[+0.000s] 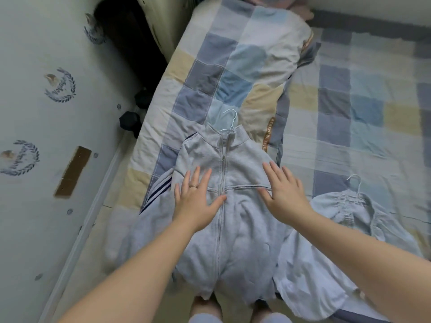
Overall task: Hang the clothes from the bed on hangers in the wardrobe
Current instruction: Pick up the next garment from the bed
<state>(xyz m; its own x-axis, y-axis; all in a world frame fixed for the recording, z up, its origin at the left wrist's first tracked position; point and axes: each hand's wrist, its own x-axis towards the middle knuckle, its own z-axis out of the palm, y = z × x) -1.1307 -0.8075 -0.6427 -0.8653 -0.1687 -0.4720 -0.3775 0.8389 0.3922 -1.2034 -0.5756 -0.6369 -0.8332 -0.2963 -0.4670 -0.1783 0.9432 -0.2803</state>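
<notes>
Standing at the near edge of the bed (373, 141), the person shows two bare knees (205, 306) at 6 o'clock in the view. Both forearms reach forward over the mattress.

1. Task item: a grey zip jacket (242, 229) lies front-up on the bed, collar at 12 o'clock, hem overhanging the near edge above the knees. Its zip (221, 173) is closed up to the collar. Dark stripes run down the sleeve at 9 o'clock.
2. Left hand (198, 197): flat on the jacket chest at 9 o'clock of the zip, fingers straight and spread wide, gripping nothing. A ring (193, 186) sits on one finger.
3. Right hand (286, 192): flat on the chest at 3 o'clock of the zip, fingers straight and spread, gripping nothing.
4. A pale garment (310, 264) lies touching the jacket at 4 o'clock, partly under the right forearm.
5. A gathered-waist garment (345, 210) lies at 3 o'clock of the jacket; a second hanger (355, 180) hook protrudes from its waistband.
6. A white hanger (229, 120) hook protrudes from the jacket collar at 12 o'clock.
7. A folded quilt (233, 66) in a check pattern lies beyond the collar, running toward 12 o'clock.
8. A dark dumbbell (127, 121) rests on the floor at 10 o'clock, just beside the bed.
</notes>
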